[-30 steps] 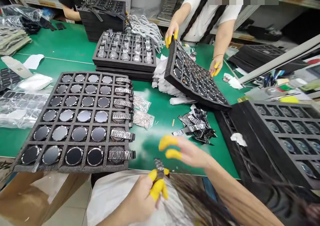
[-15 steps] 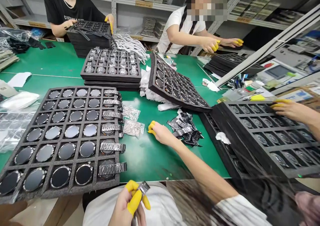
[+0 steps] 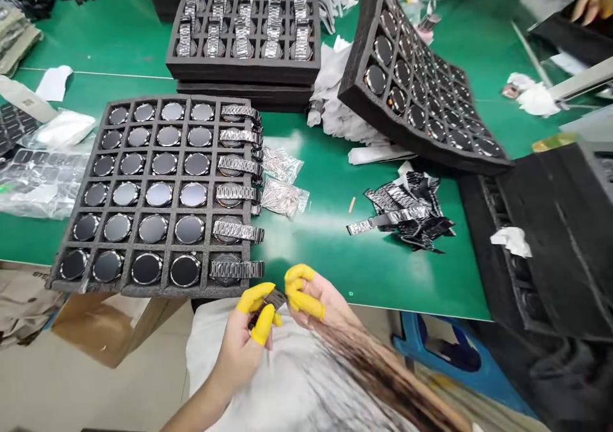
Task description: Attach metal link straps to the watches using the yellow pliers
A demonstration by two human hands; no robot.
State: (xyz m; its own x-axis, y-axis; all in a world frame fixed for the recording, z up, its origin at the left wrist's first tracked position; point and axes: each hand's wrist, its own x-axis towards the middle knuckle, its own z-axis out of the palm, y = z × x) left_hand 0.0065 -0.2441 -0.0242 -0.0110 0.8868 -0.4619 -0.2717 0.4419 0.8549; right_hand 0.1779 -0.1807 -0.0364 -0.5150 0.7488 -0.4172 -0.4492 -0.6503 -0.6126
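My left hand point(image 3: 242, 339), in yellow finger cots, is closed around a dark metal link watch strap point(image 3: 276, 298) in front of my body. Close against the strap's end, my right hand point(image 3: 313, 298) has thumb and fingers pinched together, also in yellow cots. Whatever it pinches is too small to make out. Left of the hands lies a foam tray point(image 3: 143, 290) of round watches. Its right column holds watches with metal straps hanging over the edge. Small clear bags of thin metal pins point(image 3: 283, 197) lie beside it. A heap of loose link straps point(image 3: 407, 212) lies to the right.
Stacked foam trays point(image 3: 244, 73) with strapped watches stand at the back. Another watch tray point(image 3: 412, 129) leans tilted on white wrapping point(image 3: 342, 116). Dark foam trays point(image 3: 550, 240) line the right side. A blue stool point(image 3: 460, 368) is below the table edge.
My right hand has moved from beside the pin bags back to the strap in my left hand. The view has tilted down, and the co-workers are mostly out of it.
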